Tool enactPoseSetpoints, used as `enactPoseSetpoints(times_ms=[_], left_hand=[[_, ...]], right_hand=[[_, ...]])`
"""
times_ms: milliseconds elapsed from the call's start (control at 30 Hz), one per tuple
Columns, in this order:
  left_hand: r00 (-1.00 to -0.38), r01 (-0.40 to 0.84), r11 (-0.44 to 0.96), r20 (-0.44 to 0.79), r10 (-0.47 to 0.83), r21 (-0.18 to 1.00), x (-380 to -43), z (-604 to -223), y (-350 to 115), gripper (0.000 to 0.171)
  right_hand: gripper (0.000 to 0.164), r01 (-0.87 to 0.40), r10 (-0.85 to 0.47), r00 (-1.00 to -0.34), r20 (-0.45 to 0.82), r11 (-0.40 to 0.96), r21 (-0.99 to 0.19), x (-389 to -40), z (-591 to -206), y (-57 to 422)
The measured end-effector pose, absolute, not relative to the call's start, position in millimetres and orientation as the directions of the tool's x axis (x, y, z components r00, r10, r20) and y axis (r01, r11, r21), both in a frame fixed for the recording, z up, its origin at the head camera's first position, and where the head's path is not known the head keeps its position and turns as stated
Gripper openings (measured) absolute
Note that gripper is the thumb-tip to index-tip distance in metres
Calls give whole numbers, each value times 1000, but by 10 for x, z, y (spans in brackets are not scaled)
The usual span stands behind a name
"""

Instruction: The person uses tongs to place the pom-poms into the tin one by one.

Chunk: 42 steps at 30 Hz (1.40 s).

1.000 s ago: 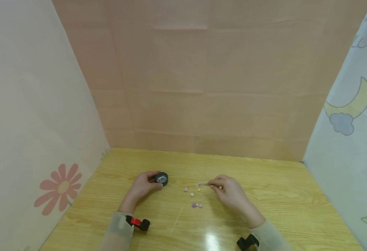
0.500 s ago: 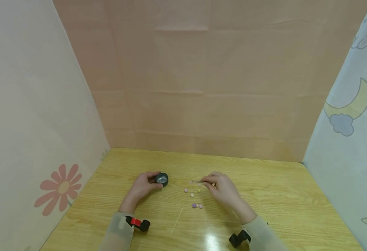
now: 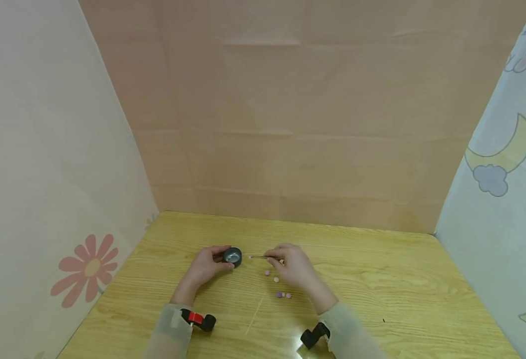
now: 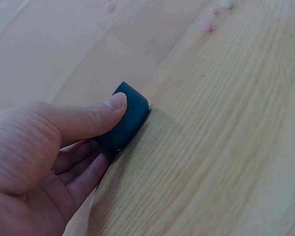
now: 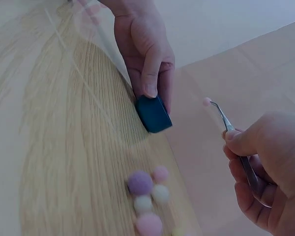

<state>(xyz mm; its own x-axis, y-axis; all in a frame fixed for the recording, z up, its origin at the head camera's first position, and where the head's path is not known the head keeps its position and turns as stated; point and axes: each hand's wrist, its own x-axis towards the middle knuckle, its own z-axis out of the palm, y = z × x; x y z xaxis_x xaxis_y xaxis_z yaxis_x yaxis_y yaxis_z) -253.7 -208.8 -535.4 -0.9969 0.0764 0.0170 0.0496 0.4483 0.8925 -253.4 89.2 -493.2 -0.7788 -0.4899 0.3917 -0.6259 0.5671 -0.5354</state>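
My left hand (image 3: 205, 264) grips a small dark, round cup (image 3: 233, 256) between thumb and fingers, its mouth facing up in the head view. In the right wrist view the cup's side looks dark teal. My right hand (image 3: 293, 267) pinches bent-tip metal tweezers (image 5: 227, 123), and a tiny pink pom-pom (image 5: 207, 101) sits at their tip. That tip is just right of the cup, apart from it. Between the wrists lie a purple pom-pom (image 5: 140, 183), a pink pom-pom (image 5: 149, 224) and several others. A yellow pom-pom (image 5: 178, 231) is partly cut off by the right wrist view's edge.
The wooden table (image 3: 357, 259) bears everything. A tan sheet (image 3: 281, 124) hangs behind it, with patterned sheets to the left and right. A tiny dark speck (image 3: 384, 320) lies right of the right sleeve. Each wrist wears a black camera mount.
My right hand has moved left, bringing the tweezers and their pink pom-pom close to the cup. It now covers the yellow pom-pom in the head view. The left hand stays in place.
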Motion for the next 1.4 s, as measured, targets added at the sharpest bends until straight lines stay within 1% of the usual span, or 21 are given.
enactPoseSetpoints(times_ms=[100, 333, 633, 800, 1033, 1400], left_hand=[[-997, 46, 446, 15, 74, 894, -2532, -5356, -2082, 58], [-997, 49, 450, 16, 78, 892, -2538, -5354, -2088, 59], [-997, 52, 424, 21, 76, 904, -2548, -5350, -2097, 58], [-996, 57, 425, 25, 81, 903, -2541, -5334, -2080, 58], [-997, 46, 434, 16, 72, 900, -2540, -5330, -2078, 58], [-995, 65, 432, 23, 102, 899, -2541, -5315, -2083, 58]], right_hand=[[13, -622, -485, -783, 390, 580, -526, -2559, -4939, 790], [14, -573, -440, -820, 367, 626, -530, -2623, -4914, 587], [12, -540, -379, -834, 401, 711, -451, -2639, -4819, 365], [11, -515, -356, -844, 401, 748, -419, -2648, -4872, 296], [12, -464, -347, -879, 328, 782, -416, -2633, -5018, 210], [13, -463, -340, -876, 342, 789, -403, -2611, -5078, 161]])
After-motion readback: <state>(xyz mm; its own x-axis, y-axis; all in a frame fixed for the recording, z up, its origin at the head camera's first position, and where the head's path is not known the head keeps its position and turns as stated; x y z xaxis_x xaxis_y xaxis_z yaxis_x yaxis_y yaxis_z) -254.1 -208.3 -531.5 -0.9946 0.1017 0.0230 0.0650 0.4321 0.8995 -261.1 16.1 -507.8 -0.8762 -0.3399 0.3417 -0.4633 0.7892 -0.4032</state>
